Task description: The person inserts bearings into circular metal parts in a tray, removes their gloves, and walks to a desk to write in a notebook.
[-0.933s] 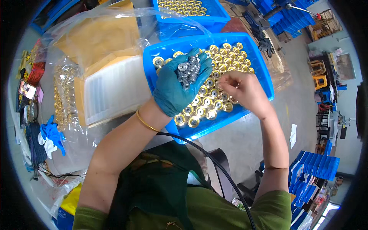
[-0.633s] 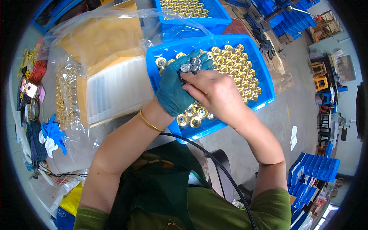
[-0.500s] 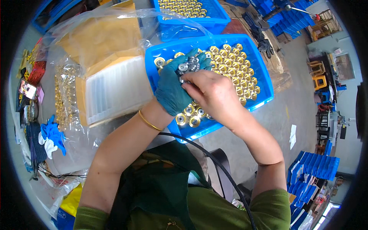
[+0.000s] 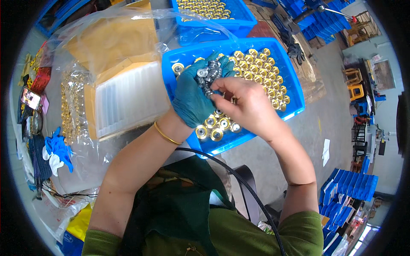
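Observation:
My left hand [image 4: 188, 96], in a teal glove, is cupped palm up around a heap of small round silver metal parts [image 4: 209, 73]. Bare, my right hand [image 4: 245, 100] reaches in from the right, with thumb and fingertips closing on a silver part at the heap's lower edge; the fingers partly hide it. Both hands are over a blue plastic bin [image 4: 294, 112]. Inside it stand rows of gold-coloured round metal cups [image 4: 255, 69]. Those near the bin's front-left, such as one gold cup [image 4: 217, 135], have a silver piece in the centre.
Behind is a second blue bin [image 4: 213, 30] of gold parts. To the left, an open carton [image 4: 90, 113] holds translucent white sheets [image 4: 128, 99], beside a clear bag of gold parts [image 4: 73, 109]. Blue gloves [image 4: 60, 149] lie farther left. A black cable [image 4: 239, 179] crosses before my body.
My right hand has shifted slightly right and down, with its fingers now lower on the heap. More silver parts show in my left palm, which has stayed in place.

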The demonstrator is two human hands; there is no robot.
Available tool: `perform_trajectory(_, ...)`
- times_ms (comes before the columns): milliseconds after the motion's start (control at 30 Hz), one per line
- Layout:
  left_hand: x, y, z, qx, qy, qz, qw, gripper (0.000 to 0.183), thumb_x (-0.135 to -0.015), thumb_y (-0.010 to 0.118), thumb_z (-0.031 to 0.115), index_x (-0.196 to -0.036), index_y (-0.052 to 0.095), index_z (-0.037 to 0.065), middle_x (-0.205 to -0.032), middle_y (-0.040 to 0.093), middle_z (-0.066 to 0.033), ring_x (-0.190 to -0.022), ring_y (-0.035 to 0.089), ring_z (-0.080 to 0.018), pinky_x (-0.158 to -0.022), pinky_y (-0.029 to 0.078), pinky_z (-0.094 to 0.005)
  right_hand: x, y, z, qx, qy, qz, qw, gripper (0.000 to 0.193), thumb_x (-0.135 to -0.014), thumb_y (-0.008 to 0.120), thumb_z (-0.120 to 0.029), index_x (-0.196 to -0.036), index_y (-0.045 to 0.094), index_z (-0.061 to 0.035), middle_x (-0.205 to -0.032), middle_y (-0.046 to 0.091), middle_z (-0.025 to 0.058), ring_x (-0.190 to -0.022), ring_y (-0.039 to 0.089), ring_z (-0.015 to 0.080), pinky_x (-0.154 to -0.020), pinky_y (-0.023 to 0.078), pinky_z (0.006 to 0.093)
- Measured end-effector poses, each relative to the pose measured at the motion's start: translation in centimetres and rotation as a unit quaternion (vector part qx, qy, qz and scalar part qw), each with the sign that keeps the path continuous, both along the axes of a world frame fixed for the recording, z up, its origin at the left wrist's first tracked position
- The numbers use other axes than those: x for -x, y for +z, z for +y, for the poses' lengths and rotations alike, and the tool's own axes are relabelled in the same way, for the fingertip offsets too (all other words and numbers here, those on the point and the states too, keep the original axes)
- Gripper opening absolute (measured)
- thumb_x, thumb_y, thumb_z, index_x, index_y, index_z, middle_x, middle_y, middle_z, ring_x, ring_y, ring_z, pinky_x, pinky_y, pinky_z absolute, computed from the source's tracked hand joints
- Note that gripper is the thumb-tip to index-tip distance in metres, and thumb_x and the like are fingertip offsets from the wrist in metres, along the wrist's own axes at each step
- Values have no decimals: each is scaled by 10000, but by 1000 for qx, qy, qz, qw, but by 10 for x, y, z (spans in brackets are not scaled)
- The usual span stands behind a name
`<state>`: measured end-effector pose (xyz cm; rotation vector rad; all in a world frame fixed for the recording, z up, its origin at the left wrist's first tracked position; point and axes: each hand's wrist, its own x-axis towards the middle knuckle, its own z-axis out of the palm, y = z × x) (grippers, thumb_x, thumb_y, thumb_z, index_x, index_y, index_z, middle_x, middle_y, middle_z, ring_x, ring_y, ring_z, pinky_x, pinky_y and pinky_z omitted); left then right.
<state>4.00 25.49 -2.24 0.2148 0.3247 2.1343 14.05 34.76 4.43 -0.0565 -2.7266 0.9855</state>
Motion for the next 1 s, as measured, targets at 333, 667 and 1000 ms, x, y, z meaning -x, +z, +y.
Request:
perform_trajectory(333, 0, 3, 0, 35, 7, -122, 992, 345, -972, 368, 206, -1191, 498, -27, -1180, 556, -185, -1101, 544, -314, -997, 436, -433, -11, -10, -10, -257, 45, 110, 959, 211, -770, 679, -66, -980, 660, -45, -674, 582, 90, -604, 613, 234, -514, 489, 323)
perform_trajectory(667, 2, 2, 3, -9, -24, -185, 982, 411, -935, 399, 106, -1298, 378, -85, -1274, 473, -239, -1222, 450, -326, -1088, 347, -423, -50, 2, 80, -11, 40, -265, 963, 147, -742, 709, -113, -877, 721, -55, -785, 690, 117, -699, 668, 224, -653, 508, 324)
perform_trajectory(1000, 5, -9, 2, -31, -38, -186, 981, 403, -946, 378, 107, -1313, 384, -60, -1295, 471, -224, -1236, 443, -328, -1085, 348, -434, -46, 7, 66, -122, -13, -299, 946, 149, -722, 716, -132, -853, 698, -61, -731, 663, 114, -696, 649, 264, -636, 501, 357)
